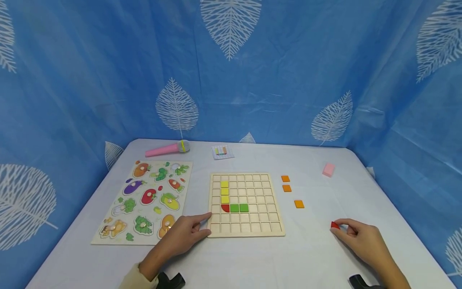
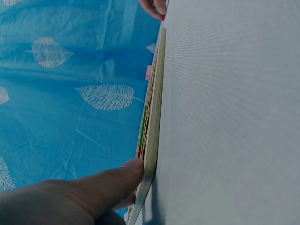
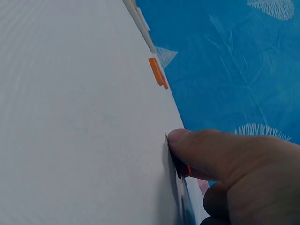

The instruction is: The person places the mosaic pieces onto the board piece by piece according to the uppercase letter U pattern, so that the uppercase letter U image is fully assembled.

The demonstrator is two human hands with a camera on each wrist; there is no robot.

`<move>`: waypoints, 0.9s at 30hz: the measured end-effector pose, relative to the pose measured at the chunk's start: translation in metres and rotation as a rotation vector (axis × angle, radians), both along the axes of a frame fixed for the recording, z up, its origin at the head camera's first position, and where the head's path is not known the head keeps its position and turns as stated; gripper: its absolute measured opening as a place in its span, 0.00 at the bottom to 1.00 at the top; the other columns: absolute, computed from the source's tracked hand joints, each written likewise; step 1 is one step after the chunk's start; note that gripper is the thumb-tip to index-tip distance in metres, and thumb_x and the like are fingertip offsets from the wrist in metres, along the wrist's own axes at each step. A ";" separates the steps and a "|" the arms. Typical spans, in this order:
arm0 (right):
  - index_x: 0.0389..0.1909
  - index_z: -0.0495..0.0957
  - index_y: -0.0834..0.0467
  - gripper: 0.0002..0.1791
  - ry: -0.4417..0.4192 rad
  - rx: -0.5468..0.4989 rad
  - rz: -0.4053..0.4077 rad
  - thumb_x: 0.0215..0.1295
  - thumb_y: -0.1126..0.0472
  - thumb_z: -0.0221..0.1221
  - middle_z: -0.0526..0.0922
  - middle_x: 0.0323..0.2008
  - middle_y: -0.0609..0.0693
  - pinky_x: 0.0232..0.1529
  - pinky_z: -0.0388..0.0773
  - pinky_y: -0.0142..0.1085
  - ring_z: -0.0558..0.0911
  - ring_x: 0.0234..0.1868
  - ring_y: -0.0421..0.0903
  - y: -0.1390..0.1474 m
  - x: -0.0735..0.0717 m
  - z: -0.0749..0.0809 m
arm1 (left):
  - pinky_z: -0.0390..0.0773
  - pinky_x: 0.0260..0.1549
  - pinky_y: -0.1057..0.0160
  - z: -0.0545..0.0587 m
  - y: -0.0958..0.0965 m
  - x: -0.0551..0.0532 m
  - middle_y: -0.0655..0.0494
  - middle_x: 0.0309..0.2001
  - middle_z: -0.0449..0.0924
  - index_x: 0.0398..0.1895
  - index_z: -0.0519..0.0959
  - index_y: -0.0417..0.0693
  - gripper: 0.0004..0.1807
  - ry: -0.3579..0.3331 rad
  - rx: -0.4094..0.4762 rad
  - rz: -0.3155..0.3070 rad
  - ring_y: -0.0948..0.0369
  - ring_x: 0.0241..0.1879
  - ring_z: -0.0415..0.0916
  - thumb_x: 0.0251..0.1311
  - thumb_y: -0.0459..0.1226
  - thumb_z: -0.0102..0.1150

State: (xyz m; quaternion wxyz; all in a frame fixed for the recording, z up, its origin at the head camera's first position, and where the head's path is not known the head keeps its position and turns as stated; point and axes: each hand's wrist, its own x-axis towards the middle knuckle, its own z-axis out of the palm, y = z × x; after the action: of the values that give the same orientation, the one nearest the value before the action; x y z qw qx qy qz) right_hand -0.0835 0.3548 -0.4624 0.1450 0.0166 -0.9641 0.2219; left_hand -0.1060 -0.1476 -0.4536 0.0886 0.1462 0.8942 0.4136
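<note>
Only the head view shows three yellow squares (image 1: 225, 191) on the board (image 1: 253, 227). At right, the right hand (image 1: 365, 241) pinches one red piece (image 1: 334, 225); the left hand (image 1: 184, 236), index and thumb straight, touches the board's left edge.

We've got a little play-table nook here, can't tell if it's in a home or a studio: blue leaf-print curtain (image 1: 252, 92) round three sides, white-covered table (image 1: 310, 253), plus kiddie stuff like a wooden grid board (image 1: 258, 228), veggie puzzle (image 1: 144, 210) and pink microphone (image 1: 167, 149).
</note>
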 end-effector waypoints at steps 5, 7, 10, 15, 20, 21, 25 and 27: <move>0.37 0.88 0.54 0.12 0.028 -0.010 0.052 0.55 0.54 0.77 0.62 0.14 0.38 0.19 0.57 0.32 0.59 0.16 0.34 -0.008 -0.002 0.001 | 0.57 0.17 0.68 -0.001 0.000 0.000 0.65 0.15 0.63 0.67 0.79 0.45 0.28 0.005 -0.002 -0.001 0.69 0.15 0.56 0.65 0.43 0.69; 0.37 0.88 0.53 0.12 0.020 -0.011 0.066 0.55 0.54 0.77 0.61 0.14 0.38 0.19 0.57 0.32 0.59 0.16 0.34 -0.013 -0.004 0.001 | 0.57 0.17 0.69 -0.001 0.000 0.000 0.66 0.15 0.63 0.67 0.79 0.45 0.28 0.005 -0.005 -0.002 0.69 0.15 0.56 0.65 0.43 0.69; 0.38 0.88 0.52 0.13 0.000 -0.010 0.081 0.56 0.51 0.76 0.61 0.14 0.37 0.20 0.56 0.31 0.59 0.17 0.34 -0.022 -0.006 0.002 | 0.57 0.17 0.68 -0.002 0.000 0.000 0.65 0.14 0.62 0.67 0.79 0.45 0.27 0.000 -0.014 0.001 0.69 0.15 0.55 0.65 0.43 0.69; 0.38 0.88 0.51 0.13 -0.011 -0.021 0.089 0.57 0.49 0.76 0.61 0.14 0.37 0.20 0.56 0.32 0.59 0.16 0.35 -0.038 -0.009 0.003 | 0.57 0.17 0.68 -0.002 0.000 0.001 0.65 0.15 0.62 0.67 0.79 0.46 0.27 -0.012 -0.029 0.003 0.69 0.15 0.56 0.65 0.42 0.69; 0.37 0.87 0.50 0.12 -0.025 -0.042 0.103 0.56 0.50 0.76 0.60 0.13 0.37 0.19 0.56 0.31 0.58 0.15 0.35 -0.054 -0.013 0.006 | 0.57 0.17 0.68 -0.002 0.001 0.001 0.65 0.15 0.63 0.67 0.79 0.47 0.27 -0.018 -0.033 0.004 0.69 0.15 0.56 0.65 0.43 0.69; 0.37 0.87 0.50 0.12 -0.027 -0.046 0.114 0.56 0.51 0.77 0.60 0.13 0.37 0.19 0.56 0.31 0.58 0.16 0.35 -0.058 -0.015 0.007 | 0.57 0.17 0.68 -0.001 0.001 0.001 0.65 0.15 0.63 0.67 0.79 0.47 0.27 -0.019 -0.037 0.009 0.69 0.15 0.56 0.65 0.43 0.69; 0.37 0.87 0.49 0.11 -0.027 -0.056 0.174 0.56 0.53 0.77 0.59 0.13 0.36 0.19 0.57 0.31 0.58 0.16 0.34 -0.075 -0.023 0.009 | 0.57 0.17 0.68 0.000 0.000 0.000 0.64 0.14 0.63 0.66 0.79 0.48 0.27 -0.020 -0.047 0.023 0.68 0.15 0.56 0.65 0.43 0.69; 0.37 0.87 0.49 0.11 -0.034 -0.060 0.203 0.56 0.54 0.76 0.59 0.13 0.35 0.20 0.57 0.31 0.58 0.16 0.34 -0.085 -0.027 0.011 | 0.57 0.17 0.68 0.001 0.001 0.000 0.64 0.14 0.63 0.66 0.79 0.48 0.27 -0.020 -0.048 0.023 0.68 0.15 0.56 0.65 0.42 0.69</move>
State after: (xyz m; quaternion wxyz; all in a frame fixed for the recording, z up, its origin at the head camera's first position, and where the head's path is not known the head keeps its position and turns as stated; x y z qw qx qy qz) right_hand -0.1109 0.2694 -0.4513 0.1060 0.1059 -0.9527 0.2645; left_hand -0.1061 -0.1471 -0.4524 0.0961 0.1295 0.9046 0.3946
